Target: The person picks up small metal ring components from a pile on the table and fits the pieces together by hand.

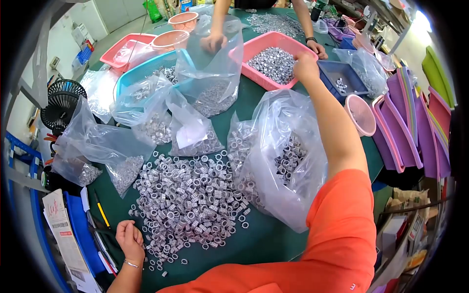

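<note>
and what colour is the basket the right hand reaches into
Pink; the head view shows the basket best.

Co-worker point(259, 4) cut off above

Shirt point(337, 229): bright orange-red, plain cloth, short right sleeve point(342, 195) ending above elbow. Small pale letter-like marking point(352, 286) on right side, too small to read. Left wrist: thin silvery bracelet point(131, 264). Left hand point(129, 238) and right hand point(307, 68) bare, no gloves. Left sleeve out of view.
</note>
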`<action>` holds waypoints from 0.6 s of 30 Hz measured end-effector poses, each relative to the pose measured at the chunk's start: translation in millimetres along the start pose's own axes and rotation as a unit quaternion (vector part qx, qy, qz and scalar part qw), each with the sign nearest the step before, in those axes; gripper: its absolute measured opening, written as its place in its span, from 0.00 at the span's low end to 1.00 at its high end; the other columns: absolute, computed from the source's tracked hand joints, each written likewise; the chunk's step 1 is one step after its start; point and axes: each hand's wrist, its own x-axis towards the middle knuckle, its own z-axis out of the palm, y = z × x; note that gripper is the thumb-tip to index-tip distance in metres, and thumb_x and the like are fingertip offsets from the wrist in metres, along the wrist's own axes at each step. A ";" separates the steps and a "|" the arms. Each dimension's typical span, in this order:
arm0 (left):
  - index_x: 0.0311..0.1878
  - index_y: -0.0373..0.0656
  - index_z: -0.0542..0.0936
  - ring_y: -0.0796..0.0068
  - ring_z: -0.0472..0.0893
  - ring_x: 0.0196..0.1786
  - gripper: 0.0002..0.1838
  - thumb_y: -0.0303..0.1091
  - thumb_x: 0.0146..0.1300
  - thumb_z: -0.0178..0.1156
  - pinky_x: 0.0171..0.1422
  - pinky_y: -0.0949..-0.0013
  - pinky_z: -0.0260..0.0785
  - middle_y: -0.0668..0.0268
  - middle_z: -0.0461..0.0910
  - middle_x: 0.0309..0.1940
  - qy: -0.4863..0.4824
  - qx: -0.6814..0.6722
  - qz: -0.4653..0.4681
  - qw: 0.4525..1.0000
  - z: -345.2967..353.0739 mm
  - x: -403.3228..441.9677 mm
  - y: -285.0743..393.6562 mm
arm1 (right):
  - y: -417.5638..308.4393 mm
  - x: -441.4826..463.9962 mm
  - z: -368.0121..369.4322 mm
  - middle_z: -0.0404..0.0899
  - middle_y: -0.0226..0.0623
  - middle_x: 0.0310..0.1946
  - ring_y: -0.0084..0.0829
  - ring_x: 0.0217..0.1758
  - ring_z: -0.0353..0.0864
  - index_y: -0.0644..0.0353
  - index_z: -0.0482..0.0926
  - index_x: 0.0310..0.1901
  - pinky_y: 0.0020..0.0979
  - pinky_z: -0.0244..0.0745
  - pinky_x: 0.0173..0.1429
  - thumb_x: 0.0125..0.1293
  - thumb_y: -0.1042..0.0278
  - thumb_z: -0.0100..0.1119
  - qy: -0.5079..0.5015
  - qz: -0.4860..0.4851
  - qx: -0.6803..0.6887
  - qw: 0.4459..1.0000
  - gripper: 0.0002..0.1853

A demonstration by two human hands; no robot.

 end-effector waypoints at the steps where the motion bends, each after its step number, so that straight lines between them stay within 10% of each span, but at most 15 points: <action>1: 0.34 0.41 0.69 0.87 0.55 0.13 0.04 0.31 0.62 0.48 0.14 0.82 0.46 0.74 0.57 0.13 -0.002 -0.001 0.000 1.000 -0.9 0.4 -0.4 | -0.1 7.4 7.2 0.78 0.50 0.34 0.42 0.41 0.78 0.61 0.81 0.28 0.35 0.72 0.48 0.44 0.73 0.56 0.001 0.000 0.000 1.000 0.08; 3: 0.34 0.41 0.69 0.87 0.55 0.13 0.05 0.31 0.63 0.48 0.14 0.82 0.46 0.74 0.57 0.13 -0.001 0.001 0.001 1.000 -0.1 0.2 -0.4 | -1.9 14.1 21.6 0.79 0.49 0.33 0.42 0.40 0.79 0.58 0.82 0.27 0.36 0.72 0.48 0.45 0.78 0.54 -0.211 -0.061 0.059 0.974 0.08; 18: 0.33 0.41 0.69 0.87 0.55 0.12 0.05 0.31 0.63 0.47 0.13 0.82 0.45 0.74 0.57 0.13 -0.006 0.012 0.006 1.000 0.4 0.4 0.4 | -7.5 15.1 29.6 0.79 0.47 0.32 0.39 0.34 0.81 0.67 0.79 0.32 0.34 0.75 0.39 0.48 0.72 0.56 -0.252 -0.038 0.023 0.967 0.09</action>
